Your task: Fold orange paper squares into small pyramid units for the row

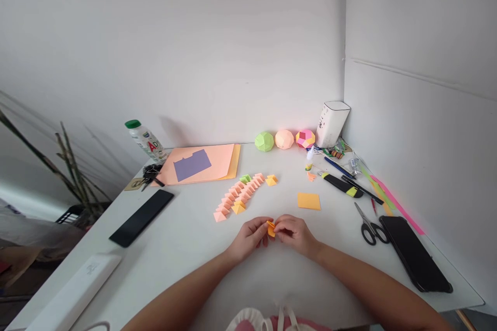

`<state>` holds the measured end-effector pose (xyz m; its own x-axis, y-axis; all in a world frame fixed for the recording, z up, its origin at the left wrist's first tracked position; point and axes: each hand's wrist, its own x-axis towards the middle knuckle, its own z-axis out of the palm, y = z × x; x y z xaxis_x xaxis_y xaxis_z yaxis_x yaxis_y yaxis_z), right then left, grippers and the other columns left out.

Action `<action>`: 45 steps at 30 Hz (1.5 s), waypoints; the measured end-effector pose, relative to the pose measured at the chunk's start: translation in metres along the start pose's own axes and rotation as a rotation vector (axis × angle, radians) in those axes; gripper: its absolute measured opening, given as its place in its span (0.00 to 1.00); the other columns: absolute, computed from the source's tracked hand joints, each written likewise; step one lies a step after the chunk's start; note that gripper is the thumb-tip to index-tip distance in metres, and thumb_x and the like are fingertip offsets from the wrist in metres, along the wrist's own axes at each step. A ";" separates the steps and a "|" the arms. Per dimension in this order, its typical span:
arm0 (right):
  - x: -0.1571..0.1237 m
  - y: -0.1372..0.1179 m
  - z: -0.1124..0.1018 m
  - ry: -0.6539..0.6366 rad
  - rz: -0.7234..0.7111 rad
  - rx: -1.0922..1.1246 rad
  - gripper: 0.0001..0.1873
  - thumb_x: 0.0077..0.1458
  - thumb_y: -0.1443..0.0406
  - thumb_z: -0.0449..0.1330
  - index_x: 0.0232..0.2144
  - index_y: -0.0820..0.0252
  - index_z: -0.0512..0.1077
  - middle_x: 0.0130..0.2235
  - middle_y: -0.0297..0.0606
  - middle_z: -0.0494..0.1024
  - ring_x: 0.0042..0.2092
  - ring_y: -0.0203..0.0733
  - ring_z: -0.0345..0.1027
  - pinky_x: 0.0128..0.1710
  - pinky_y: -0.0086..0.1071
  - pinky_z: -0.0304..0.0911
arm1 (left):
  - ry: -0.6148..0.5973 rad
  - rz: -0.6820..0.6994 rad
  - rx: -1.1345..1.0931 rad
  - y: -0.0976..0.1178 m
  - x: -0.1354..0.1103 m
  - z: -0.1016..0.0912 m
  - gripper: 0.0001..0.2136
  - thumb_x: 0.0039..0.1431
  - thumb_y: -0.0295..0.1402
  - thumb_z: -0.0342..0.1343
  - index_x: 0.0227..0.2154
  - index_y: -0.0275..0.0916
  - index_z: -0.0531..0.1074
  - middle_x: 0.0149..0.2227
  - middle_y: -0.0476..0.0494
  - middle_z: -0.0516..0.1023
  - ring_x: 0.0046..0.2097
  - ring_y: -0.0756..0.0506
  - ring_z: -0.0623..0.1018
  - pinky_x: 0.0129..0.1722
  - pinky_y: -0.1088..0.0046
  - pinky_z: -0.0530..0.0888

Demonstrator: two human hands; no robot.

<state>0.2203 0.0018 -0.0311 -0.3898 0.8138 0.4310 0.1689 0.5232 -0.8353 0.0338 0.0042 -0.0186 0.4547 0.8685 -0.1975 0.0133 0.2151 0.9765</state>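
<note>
Between my two hands is a small folded orange paper piece [271,229], held just above the white table near its front. My left hand [253,235] pinches its left side with thumb and fingers. On the other side, my right hand [297,234] has its fingertips closed on the right edge of the paper. Beyond them lies a flat orange paper rectangle [309,201]. To the left, folded peach paper units [233,192] run in two slanting rows, with a green unit [245,179] at the far end and an orange unit [238,208] at the near end. Another orange unit [272,180] sits apart.
Scissors [371,228], a utility knife [341,184] and a black phone [415,252] lie on the right. At the wall stand paper balls [284,139] and a white container [332,124]. Leftward are peach sheets [225,158], a dark slab [142,217] and a bottle [146,140].
</note>
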 end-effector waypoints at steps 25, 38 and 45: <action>0.002 -0.002 0.003 0.063 0.501 0.278 0.11 0.49 0.58 0.61 0.28 0.60 0.69 0.26 0.32 0.72 0.24 0.33 0.63 0.24 0.30 0.61 | -0.089 0.101 0.049 0.001 -0.002 0.005 0.16 0.57 0.38 0.52 0.46 0.36 0.66 0.30 0.46 0.72 0.32 0.49 0.69 0.30 0.73 0.67; 0.004 -0.011 0.003 -0.060 0.450 0.123 0.03 0.49 0.67 0.58 0.30 0.59 0.66 0.26 0.32 0.71 0.25 0.33 0.61 0.23 0.27 0.58 | -0.023 0.133 0.090 -0.006 -0.001 0.007 0.19 0.57 0.41 0.51 0.49 0.38 0.61 0.25 0.51 0.67 0.26 0.51 0.67 0.27 0.74 0.66; 0.003 -0.004 0.009 -0.034 0.309 -0.059 0.05 0.42 0.72 0.55 0.21 0.59 0.63 0.24 0.31 0.65 0.24 0.33 0.56 0.22 0.26 0.54 | 0.000 0.283 0.347 -0.020 -0.001 0.006 0.16 0.59 0.35 0.47 0.50 0.40 0.62 0.22 0.54 0.65 0.25 0.51 0.66 0.28 0.75 0.65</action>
<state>0.2107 -0.0003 -0.0291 -0.3418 0.9281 0.1475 0.3360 0.2672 -0.9031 0.0379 -0.0039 -0.0370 0.4829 0.8719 0.0814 0.1864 -0.1931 0.9633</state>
